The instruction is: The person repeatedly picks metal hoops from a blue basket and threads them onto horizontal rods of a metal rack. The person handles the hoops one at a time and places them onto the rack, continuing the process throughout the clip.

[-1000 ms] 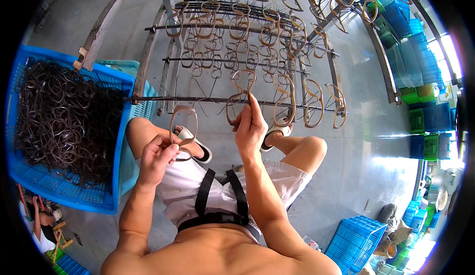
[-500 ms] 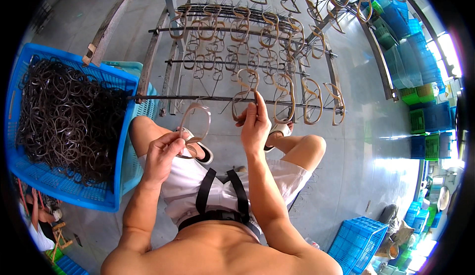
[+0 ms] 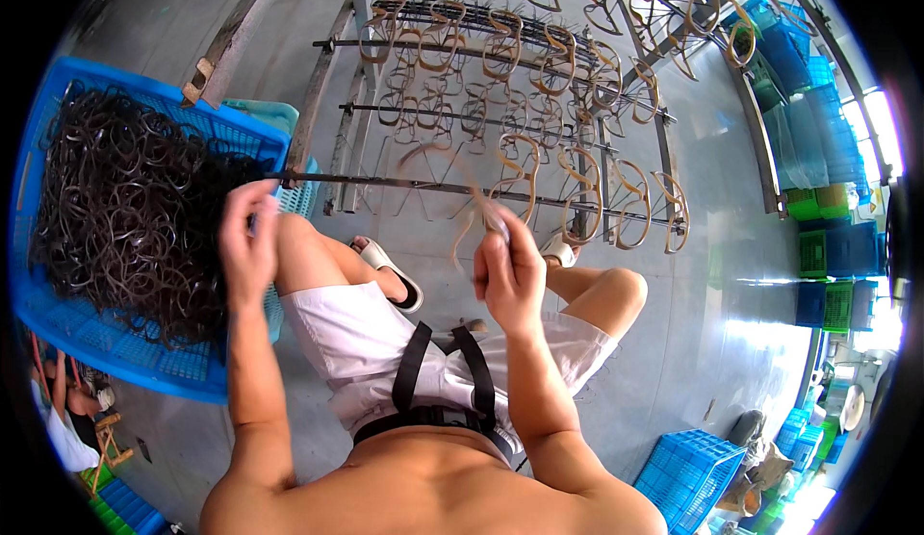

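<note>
My right hand (image 3: 510, 270) is closed on a thin, tan glasses frame (image 3: 472, 189), smeared by motion, just in front of the rack's nearest bar (image 3: 385, 184). My left hand (image 3: 248, 237) is raised by the right rim of a blue crate (image 3: 125, 367); its fingers are stretched out, a little blurred, and nothing shows in them. Dark brown, glossy glasses frames (image 3: 144, 217) fill that crate in a tangled heap. On the right part of the near bar hang several tan glasses frames (image 3: 580, 193), while its left part carries thin wire hooks.
Behind the near bar, more rack bars (image 3: 462, 49) hold rows of tan frames. A pale green crate (image 3: 308, 189) sits beside the blue one. A blue crate (image 3: 688, 468) stands on the floor at lower right. Stacked crates (image 3: 837, 217) line the right side. Another person (image 3: 72, 429) is at far lower left.
My left hand has let go of the glasses frame and moved left to the crate. My right hand has left the bar and now holds a frame. The view has shifted slightly.
</note>
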Demonstrator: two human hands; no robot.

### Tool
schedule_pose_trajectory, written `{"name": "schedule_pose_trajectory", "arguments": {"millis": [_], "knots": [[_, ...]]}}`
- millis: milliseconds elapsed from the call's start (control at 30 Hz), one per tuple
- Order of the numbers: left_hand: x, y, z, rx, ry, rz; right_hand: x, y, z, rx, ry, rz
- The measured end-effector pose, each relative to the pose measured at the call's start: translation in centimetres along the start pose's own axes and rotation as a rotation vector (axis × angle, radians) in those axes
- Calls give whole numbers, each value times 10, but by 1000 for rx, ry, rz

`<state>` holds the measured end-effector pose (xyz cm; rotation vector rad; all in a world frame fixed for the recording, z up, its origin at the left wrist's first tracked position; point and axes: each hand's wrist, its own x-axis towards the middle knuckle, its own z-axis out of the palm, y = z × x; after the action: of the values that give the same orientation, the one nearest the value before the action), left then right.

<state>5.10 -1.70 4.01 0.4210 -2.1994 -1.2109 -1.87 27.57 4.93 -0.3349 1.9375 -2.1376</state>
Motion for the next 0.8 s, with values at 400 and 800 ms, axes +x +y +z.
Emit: {"name": "schedule_pose_trajectory", "arguments": {"millis": [400,800], "knots": [[-18,-184,-92,1095,-493,-590,43,62,74,-144,516,-2],[-4,-133,-87,207,92,-416,48,62,98,231,535,-71]]}}
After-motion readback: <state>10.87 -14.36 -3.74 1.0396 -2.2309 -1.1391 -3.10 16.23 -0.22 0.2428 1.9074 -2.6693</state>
